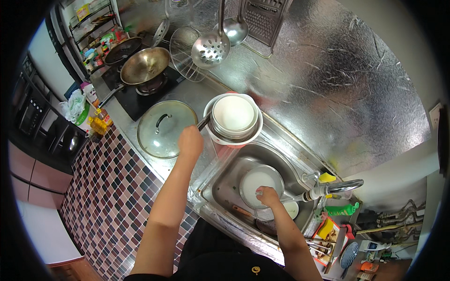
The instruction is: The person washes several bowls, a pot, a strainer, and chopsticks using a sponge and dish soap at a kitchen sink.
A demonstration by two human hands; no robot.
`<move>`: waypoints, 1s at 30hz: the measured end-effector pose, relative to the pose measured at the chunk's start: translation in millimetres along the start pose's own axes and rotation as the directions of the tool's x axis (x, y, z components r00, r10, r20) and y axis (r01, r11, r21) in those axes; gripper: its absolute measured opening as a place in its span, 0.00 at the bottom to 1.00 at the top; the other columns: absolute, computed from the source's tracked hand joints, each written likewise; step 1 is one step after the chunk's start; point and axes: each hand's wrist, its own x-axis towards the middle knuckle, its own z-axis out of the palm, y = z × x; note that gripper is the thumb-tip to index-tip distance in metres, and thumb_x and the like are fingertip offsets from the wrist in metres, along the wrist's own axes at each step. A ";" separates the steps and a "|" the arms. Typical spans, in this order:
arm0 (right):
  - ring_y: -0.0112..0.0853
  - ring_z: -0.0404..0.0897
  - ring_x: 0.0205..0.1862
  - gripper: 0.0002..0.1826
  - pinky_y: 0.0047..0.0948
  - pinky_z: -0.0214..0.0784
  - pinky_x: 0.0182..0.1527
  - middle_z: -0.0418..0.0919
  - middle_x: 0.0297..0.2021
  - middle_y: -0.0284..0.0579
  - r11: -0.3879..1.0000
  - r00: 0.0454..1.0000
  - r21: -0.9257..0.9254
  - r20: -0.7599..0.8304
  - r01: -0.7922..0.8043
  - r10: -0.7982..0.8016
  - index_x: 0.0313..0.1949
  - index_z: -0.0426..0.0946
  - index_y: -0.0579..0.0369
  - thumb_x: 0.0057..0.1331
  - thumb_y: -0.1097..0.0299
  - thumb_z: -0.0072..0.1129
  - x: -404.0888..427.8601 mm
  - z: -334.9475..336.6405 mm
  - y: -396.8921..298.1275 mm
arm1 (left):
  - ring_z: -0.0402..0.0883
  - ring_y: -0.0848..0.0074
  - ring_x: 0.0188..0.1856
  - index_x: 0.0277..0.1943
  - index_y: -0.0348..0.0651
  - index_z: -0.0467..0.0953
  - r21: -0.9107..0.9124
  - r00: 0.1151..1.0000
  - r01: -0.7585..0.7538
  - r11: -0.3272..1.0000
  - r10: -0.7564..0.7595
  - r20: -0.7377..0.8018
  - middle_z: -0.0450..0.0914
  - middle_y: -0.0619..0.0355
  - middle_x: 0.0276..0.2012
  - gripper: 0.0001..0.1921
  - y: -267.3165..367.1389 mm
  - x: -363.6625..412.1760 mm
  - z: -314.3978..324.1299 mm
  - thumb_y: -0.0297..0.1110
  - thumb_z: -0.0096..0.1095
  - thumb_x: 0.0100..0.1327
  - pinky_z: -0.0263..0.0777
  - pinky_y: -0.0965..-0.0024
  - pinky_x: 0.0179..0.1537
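My left hand (191,143) is closed around dark, slender utensils (204,122), whose far ends reach the rim of a white basin (259,127). Stacked white bowls (235,112) sit in that basin. Beside the hand lies a round glass lid (147,135) with a black handle. My right hand (269,196) is over a round metal bowl (281,177) of whitish liquid in the sink, its fingers at a small pale item that I cannot make out. The faucet spout (299,197) comes close to the right wrist. A small white dish (291,210) lies beside the bowl.
The steel sink (225,168) has a raised rim. A wok (146,66) stands on the black stove (130,102), its handle pointing outward. A slotted ladle (211,50) and a grater (264,21) hang at the wall. Green detergent (341,210) stands right of the sink.
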 end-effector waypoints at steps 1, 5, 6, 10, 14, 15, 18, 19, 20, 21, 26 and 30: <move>0.33 0.82 0.24 0.15 0.32 0.74 0.38 0.81 0.21 0.45 1.000 1.000 -0.004 0.000 -0.007 0.007 0.43 0.81 0.50 0.55 0.65 0.63 -2.2 -0.3 -1.0 | 0.82 0.48 0.37 0.33 0.31 0.79 -0.007 1.000 0.012 1.000 -0.012 -0.007 0.81 0.37 0.34 0.07 2.5 2.5 3.0 0.22 0.53 0.56 0.77 0.54 0.39; 0.35 0.83 0.27 0.16 0.34 0.74 0.40 0.82 0.25 0.46 1.000 1.000 0.015 0.018 -0.026 0.026 0.43 0.81 0.49 0.54 0.63 0.64 -3.6 2.4 3.5 | 0.82 0.48 0.36 0.31 0.30 0.80 -0.143 0.990 0.108 0.984 -0.120 -0.077 0.81 0.37 0.32 0.08 -0.8 21.2 25.9 0.24 0.53 0.56 0.76 0.54 0.39; 0.36 0.83 0.29 0.16 0.35 0.74 0.41 0.83 0.27 0.48 0.999 0.999 0.011 0.026 -0.044 0.044 0.43 0.81 0.49 0.54 0.63 0.64 -7.3 -1.8 -0.1 | 0.82 0.48 0.36 0.31 0.30 0.80 -0.205 0.982 0.141 0.969 -0.163 -0.096 0.81 0.37 0.31 0.08 -2.3 23.5 28.7 0.25 0.54 0.56 0.75 0.54 0.39; 0.44 0.82 0.40 0.17 0.38 0.72 0.48 0.82 0.35 0.53 0.999 1.000 -0.038 -0.014 -0.023 0.022 0.43 0.81 0.49 0.53 0.61 0.64 -18.0 2.5 9.3 | 0.80 0.46 0.35 0.32 0.33 0.80 -0.293 0.971 0.083 0.952 -0.143 -0.190 0.79 0.36 0.30 0.09 -7.0 15.0 31.2 0.28 0.54 0.58 0.73 0.53 0.39; 0.48 0.79 0.46 0.18 0.40 0.70 0.51 0.81 0.41 0.55 0.997 0.997 0.017 0.041 -0.069 0.068 0.43 0.80 0.49 0.52 0.61 0.65 -17.7 6.8 16.4 | 0.80 0.46 0.36 0.35 0.34 0.80 -0.170 0.987 -0.012 0.985 -0.016 -0.161 0.80 0.38 0.31 0.08 -5.5 15.2 36.6 0.29 0.55 0.59 0.73 0.53 0.40; 0.48 0.79 0.46 0.19 0.40 0.70 0.52 0.81 0.41 0.55 0.998 0.997 0.014 0.045 -0.069 0.068 0.44 0.80 0.50 0.52 0.60 0.66 -17.6 7.6 16.5 | 0.80 0.47 0.36 0.35 0.35 0.80 -0.136 0.989 -0.029 0.990 0.008 -0.147 0.80 0.38 0.32 0.08 -5.2 17.3 39.7 0.29 0.55 0.60 0.73 0.53 0.40; 0.49 0.78 0.47 0.26 0.40 0.69 0.52 0.80 0.41 0.57 0.989 0.991 0.093 -0.061 -0.116 0.122 0.47 0.75 0.56 0.50 0.58 0.67 -10.2 14.3 18.5 | 0.80 0.48 0.38 0.40 0.36 0.79 -0.162 0.991 -0.073 0.984 0.053 -0.123 0.81 0.40 0.34 0.09 -3.6 28.6 48.4 0.32 0.57 0.61 0.73 0.54 0.41; 0.50 0.78 0.47 0.29 0.40 0.69 0.52 0.80 0.41 0.59 0.980 0.982 0.141 -0.106 -0.142 0.157 0.48 0.73 0.58 0.49 0.57 0.68 -12.2 17.9 14.2 | 0.80 0.48 0.38 0.40 0.36 0.79 -0.161 0.994 -0.074 0.984 0.060 -0.092 0.81 0.40 0.34 0.10 -6.3 28.6 49.8 0.32 0.57 0.61 0.73 0.54 0.42; 0.50 0.78 0.48 0.31 0.40 0.69 0.52 0.79 0.41 0.60 0.959 0.969 0.201 -0.103 -0.202 0.225 0.49 0.71 0.60 0.48 0.57 0.68 -12.6 20.1 10.1 | 0.80 0.48 0.39 0.41 0.36 0.79 -0.160 0.996 -0.075 0.984 0.066 -0.062 0.81 0.40 0.35 0.11 -11.2 29.4 48.9 0.33 0.57 0.62 0.73 0.54 0.42; 0.50 0.78 0.48 0.33 0.40 0.69 0.52 0.79 0.41 0.61 0.931 0.952 0.259 -0.096 -0.258 0.291 0.49 0.69 0.61 0.48 0.56 0.69 -11.8 16.6 0.3 | 0.80 0.48 0.40 0.42 0.36 0.78 -0.158 0.997 -0.076 0.985 0.072 -0.033 0.81 0.40 0.35 0.11 -17.2 28.4 48.2 0.34 0.58 0.62 0.73 0.54 0.43; 0.50 0.79 0.47 0.36 0.40 0.70 0.49 0.78 0.41 0.63 0.852 0.870 0.398 -0.209 -0.341 0.446 0.51 0.67 0.63 0.47 0.54 0.68 -23.8 32.4 36.4 | 0.76 0.47 0.50 0.45 0.34 0.77 0.091 0.899 -0.301 0.949 0.314 -0.305 0.79 0.41 0.46 0.12 13.6 -2.6 32.9 0.30 0.59 0.60 0.69 0.54 0.50; 0.53 0.79 0.43 0.33 0.43 0.72 0.47 0.79 0.41 0.61 0.891 0.816 0.363 -0.404 -0.272 0.414 0.52 0.65 0.61 0.50 0.58 0.63 -31.4 43.7 44.0 | 0.79 0.52 0.47 0.46 0.37 0.77 -0.344 0.888 -0.459 0.819 0.415 -0.196 0.81 0.45 0.42 0.11 72.1 -82.3 28.8 0.25 0.57 0.60 0.72 0.59 0.48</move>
